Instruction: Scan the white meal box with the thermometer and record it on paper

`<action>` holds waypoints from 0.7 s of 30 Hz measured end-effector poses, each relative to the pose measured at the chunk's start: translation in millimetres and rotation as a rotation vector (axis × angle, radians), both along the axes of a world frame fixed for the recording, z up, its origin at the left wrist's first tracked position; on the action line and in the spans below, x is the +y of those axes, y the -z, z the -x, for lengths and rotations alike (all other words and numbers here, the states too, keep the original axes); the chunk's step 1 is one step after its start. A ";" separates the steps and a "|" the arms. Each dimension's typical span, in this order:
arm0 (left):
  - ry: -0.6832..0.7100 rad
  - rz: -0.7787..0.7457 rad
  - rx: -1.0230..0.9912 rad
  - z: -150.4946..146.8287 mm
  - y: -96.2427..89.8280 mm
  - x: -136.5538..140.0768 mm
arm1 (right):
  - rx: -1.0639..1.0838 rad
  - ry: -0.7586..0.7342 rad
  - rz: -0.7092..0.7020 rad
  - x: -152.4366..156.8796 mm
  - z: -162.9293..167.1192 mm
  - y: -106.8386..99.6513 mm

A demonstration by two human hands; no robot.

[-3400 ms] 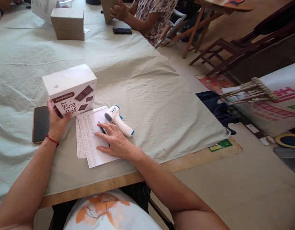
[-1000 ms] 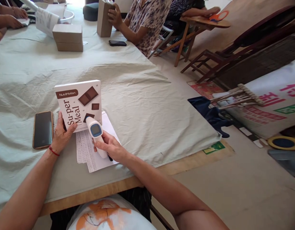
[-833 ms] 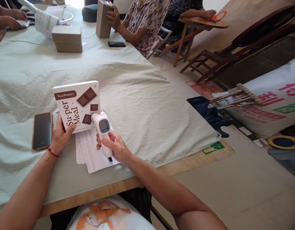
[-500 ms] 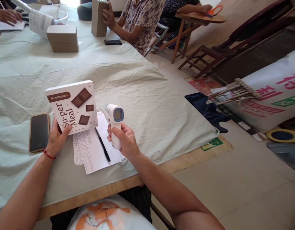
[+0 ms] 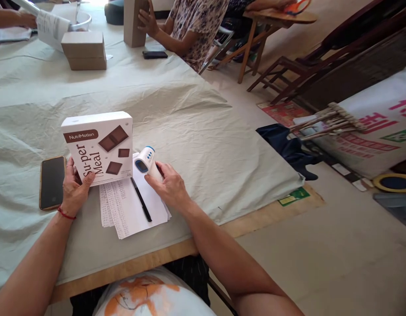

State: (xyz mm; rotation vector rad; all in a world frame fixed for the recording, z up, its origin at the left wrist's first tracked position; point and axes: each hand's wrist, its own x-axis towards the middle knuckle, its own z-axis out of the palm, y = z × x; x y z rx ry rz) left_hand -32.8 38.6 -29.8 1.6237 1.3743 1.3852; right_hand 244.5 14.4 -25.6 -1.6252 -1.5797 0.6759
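My left hand [image 5: 76,186] grips the lower left corner of a white and brown food box [image 5: 104,149] printed "NutriMotion Su-per Meal", held upright with its front toward me. To its right, my right hand [image 5: 170,184] is closed around the handle of a white infrared thermometer [image 5: 148,162], which is tilted over with its blue-edged screen at the left. Below both lie sheets of paper [image 5: 127,215], some with handwriting, and a black pen [image 5: 141,199] rests on them. A smartphone [image 5: 52,182] in a brown-edged case lies left of my left hand.
A pale cloth [image 5: 196,145] covers the table. Farther back are a cardboard box [image 5: 84,52], a dark phone [image 5: 154,55] and a white basket [image 5: 82,21]. Another person's hand [image 5: 148,19] holds a tall carton [image 5: 134,24]. Dark cloth [image 5: 285,147] hangs at the right corner.
My right hand has turned the thermometer leftward from upright, so its screen now tilts low at the left near the box. The box stays in my left hand, turned slightly more upright.
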 end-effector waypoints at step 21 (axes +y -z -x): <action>-0.229 -0.117 0.241 17.0 16.9 15.1 | -0.332 -0.298 -0.247 -13.8 14.5 9.5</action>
